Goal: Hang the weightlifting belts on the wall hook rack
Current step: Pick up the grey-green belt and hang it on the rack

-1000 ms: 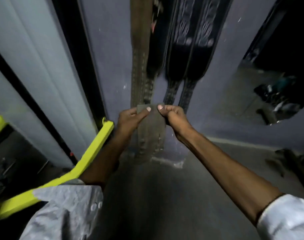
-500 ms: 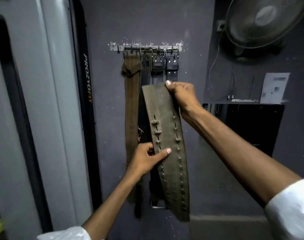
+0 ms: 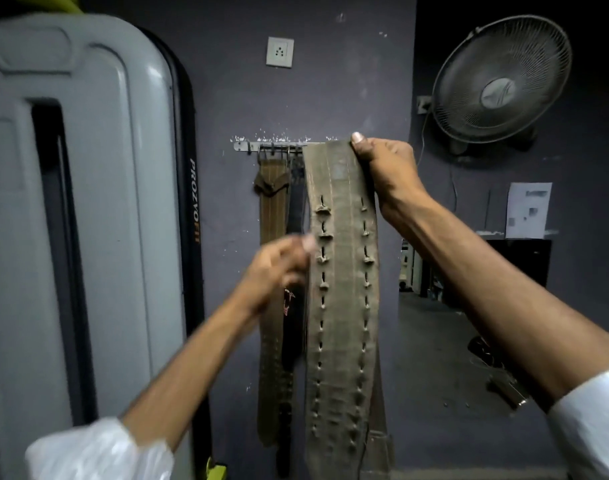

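A wide olive-grey weightlifting belt [image 3: 343, 306] with two rows of holes hangs straight down in front of the wall. My right hand [image 3: 382, 168] grips its top end, level with the metal hook rack [image 3: 247, 146] and covering the rack's right part. My left hand [image 3: 282, 265], blurred, touches the belt's left edge about a third of the way down; its grip is unclear. A brown belt [image 3: 272, 216] and a black belt [image 3: 294, 306] hang from hooks just left of the held belt.
A tall grey machine housing [image 3: 88, 220] with a black edge stands close on the left. A wall fan [image 3: 500, 77] is mounted at upper right, a power socket [image 3: 279, 51] above the rack, and a paper notice [image 3: 528, 209] at right. A doorway opens lower right.
My right hand has lifted the belt's top end up to rack height. My left hand has slid up along the belt's left edge. The view has tilted upward.
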`<state>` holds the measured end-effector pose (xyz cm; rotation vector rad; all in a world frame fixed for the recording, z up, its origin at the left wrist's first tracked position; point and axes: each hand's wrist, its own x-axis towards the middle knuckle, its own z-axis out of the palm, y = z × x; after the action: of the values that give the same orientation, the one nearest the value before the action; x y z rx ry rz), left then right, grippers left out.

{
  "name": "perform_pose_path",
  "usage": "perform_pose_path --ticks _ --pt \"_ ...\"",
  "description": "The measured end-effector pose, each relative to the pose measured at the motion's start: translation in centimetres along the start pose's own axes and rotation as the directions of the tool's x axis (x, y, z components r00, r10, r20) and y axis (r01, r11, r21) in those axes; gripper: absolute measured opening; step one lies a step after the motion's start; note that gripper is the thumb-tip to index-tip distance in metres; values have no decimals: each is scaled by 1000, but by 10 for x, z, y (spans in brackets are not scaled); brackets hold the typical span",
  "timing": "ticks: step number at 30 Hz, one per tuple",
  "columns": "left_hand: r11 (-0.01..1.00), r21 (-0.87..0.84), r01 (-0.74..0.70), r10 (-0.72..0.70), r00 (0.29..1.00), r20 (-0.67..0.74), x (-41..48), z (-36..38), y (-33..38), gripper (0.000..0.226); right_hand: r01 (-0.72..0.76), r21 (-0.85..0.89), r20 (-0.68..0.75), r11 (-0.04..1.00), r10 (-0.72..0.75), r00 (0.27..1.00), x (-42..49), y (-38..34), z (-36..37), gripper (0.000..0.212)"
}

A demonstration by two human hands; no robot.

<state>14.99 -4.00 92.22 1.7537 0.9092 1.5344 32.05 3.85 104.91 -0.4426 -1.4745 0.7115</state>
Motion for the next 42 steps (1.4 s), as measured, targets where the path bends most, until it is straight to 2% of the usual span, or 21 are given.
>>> perform_pose_path --ticks 2,4,6,8,11,14,15,18,21,23,24,25,27,28,30,32,33,35,38,40,42 --pt "989 -146 -24 14 998 -69 35 -10 45 58 42 1 50 999 -42 998 -10 -3 10 31" --pt "980 -198 -17 -12 989 -145 61 -13 79 61 86 -26 76 996 -84 994 -19 -3 15 38" --pt "965 -262 8 -67 974 -218 75 -6 94 33 121 -70 89 990 -115 989 -25 -6 12 46" --pt "951 -310 0 -87 960 -266 80 4 98 8 105 -79 121 991 -95 988 -30 -9 3 37" --pt "957 -285 -52 -31 960 -278 84 11 95 10 28 -65 196 997 -15 981 -54 -5 -9 23" --pt "975 -197 -104 37 948 -316 86 9 90 8 -47 -136 318 990 89 944 -92 32 -17 11" --pt "977 -177 -118 56 945 -323 85 9 90 5 -89 -145 357 985 136 924 -101 43 -19 14" --pt "974 -163 -155 98 944 -315 78 7 86 3 -262 -30 411 965 251 877 -96 58 -29 59" --pt "981 -122 -149 109 952 -286 63 5 81 19 -506 169 471 846 381 796 -70 43 -25 98" --pt "987 -76 -138 115 961 -251 48 3 74 25 -606 302 488 736 427 761 -48 35 -18 103" --pt "990 -49 -136 121 965 -234 40 2 70 25 -635 353 480 687 450 753 -40 31 -12 95" --pt "991 -22 -134 126 968 -218 33 0 65 25 -651 379 448 658 486 751 -34 30 -4 79" --pt "994 8 -109 108 973 -203 22 -6 54 26 -659 391 358 642 554 752 -29 30 10 33" --pt "998 0 -66 65 978 -197 17 -10 50 26 -657 389 341 645 562 754 -29 31 16 20" --pt "996 -52 71 -79 981 -178 11 -21 44 28 -648 397 373 650 532 761 -34 35 23 10" --pt "977 -125 174 -193 968 -158 9 -25 44 37 -613 397 448 683 439 779 -42 37 28 12" --pt "964 -181 196 -224 963 -151 10 -27 45 39 -568 364 459 738 388 799 -47 36 30 14" --pt "930 -307 201 -249 960 -127 14 -25 51 36 -424 301 447 854 266 854 -56 33 30 27" --pt "927 -318 201 -248 962 -114 26 -20 61 41 -286 285 449 915 137 883 -62 33 19 45" --pt "941 -300 159 -209 967 -143 35 -18 64 23 -288 284 462 915 133 877 -64 36 6 48" --pt "962 -257 94 -138 978 -159 42 -16 65 40 -359 289 454 887 203 868 -63 37 -8 48"
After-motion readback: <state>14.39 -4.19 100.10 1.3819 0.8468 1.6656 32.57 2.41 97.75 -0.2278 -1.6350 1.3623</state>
